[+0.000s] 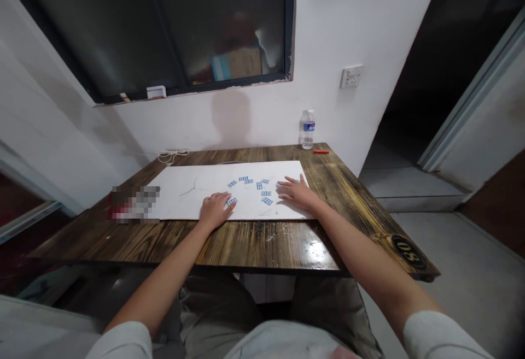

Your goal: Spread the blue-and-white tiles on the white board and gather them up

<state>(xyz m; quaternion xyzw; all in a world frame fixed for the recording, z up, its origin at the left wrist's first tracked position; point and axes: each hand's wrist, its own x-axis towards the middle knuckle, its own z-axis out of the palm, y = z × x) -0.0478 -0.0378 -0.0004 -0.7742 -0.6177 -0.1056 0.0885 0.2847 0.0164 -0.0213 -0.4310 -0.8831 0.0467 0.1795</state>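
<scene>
Over the white board (176, 200), the left hand (216, 209) and right hand (298, 192) are lying open

The left hand is resting palm down near the board's front edge, fingers slightly bent, thumb spreading apart beside a blue rectangle; no grip is showing. The right hand is lying palm down toward the board's right end, fingers fanning out, likewise gripping nothing visible. Both forearms are reaching in from the board's near side, set wide apart.

Between the hands, most of the blue-striped rectangles (266, 193) are forming a rough arc on the board; whether they are loose pieces or drawn marks, I cannot tell. The step in hand is seemingly touching or steadying there, and the next move is probably calling for light, exact fingertips.

Beneath the board, the wooden surface (254, 244) is extending past its edges. Beyond the board's far right corner, a clear bottle (307, 132) and red pen (321, 152) are sitting near each other.
</scene>
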